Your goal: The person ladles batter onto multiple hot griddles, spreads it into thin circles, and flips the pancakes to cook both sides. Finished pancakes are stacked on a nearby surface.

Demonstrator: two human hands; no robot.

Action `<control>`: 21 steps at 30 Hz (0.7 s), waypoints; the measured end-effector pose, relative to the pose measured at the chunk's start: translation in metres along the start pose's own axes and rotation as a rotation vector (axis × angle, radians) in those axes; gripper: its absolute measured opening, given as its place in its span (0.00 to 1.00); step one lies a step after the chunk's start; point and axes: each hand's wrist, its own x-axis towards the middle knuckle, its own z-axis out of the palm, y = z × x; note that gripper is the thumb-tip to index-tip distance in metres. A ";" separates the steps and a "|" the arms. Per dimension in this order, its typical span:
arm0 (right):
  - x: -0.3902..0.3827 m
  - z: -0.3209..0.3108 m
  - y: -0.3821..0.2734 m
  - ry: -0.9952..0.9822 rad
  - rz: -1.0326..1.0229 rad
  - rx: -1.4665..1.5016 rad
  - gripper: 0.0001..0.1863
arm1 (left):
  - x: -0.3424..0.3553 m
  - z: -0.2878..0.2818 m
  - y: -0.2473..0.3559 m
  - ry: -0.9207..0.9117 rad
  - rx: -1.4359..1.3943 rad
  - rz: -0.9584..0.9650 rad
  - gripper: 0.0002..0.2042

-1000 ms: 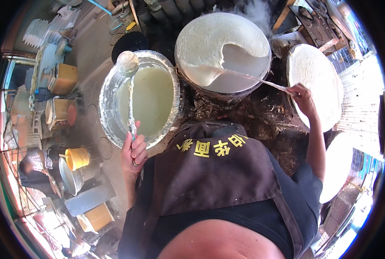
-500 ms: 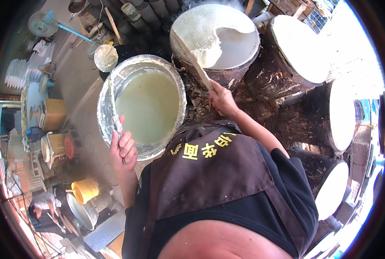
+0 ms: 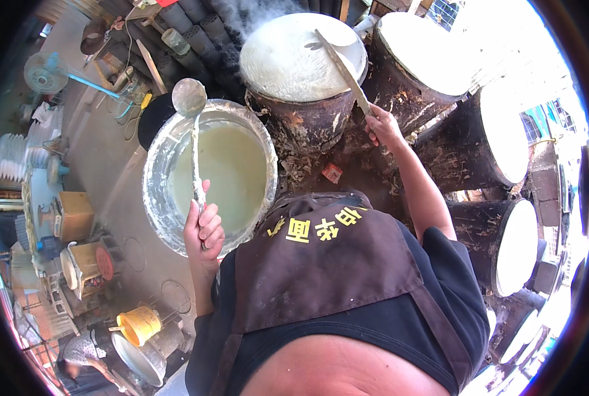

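Since half a second ago, your right hand (image 3: 383, 129) has been swinging out toward one o'clock, carrying the flat blade (image 3: 347, 71) from the nine o'clock edge of the drum (image 3: 301, 122) to its far half. Nearest, your brown apron (image 3: 327, 270) is covering your chest. Your left hand (image 3: 204, 228) is reaching to ten o'clock, its fingers curling closed around the ladle (image 3: 197, 162), which is standing handle down, its bowl showing by the basin's far rim. Beneath it, the basin (image 3: 155, 198) is holding pale liquid. Your right fingers are closing around the blade's near end; its tip is pointing to eleven o'clock over the white layer (image 3: 275, 59) on the drum at twelve; you cannot tell whether it is touching. More white-topped drums (image 3: 463, 155) are standing from one to three o'clock. Farther off, steam (image 3: 251, 16) is rising near twelve, and a blue fan (image 3: 46, 72) is standing at ten.
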 end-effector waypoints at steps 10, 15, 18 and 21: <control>-0.013 -0.004 0.057 -0.057 -0.492 -0.462 0.23 | 0.000 0.028 -0.029 0.042 -0.012 0.100 0.24; 0.054 -0.044 0.033 0.022 -0.408 -0.445 0.20 | 0.016 0.052 -0.050 0.073 -0.020 0.108 0.24; 0.083 -0.050 0.015 0.087 -0.529 -0.518 0.19 | 0.022 0.061 -0.061 0.080 -0.029 0.117 0.24; 0.078 -0.055 0.036 -0.023 -0.711 -0.473 0.19 | 0.028 0.071 -0.069 0.079 -0.040 0.127 0.24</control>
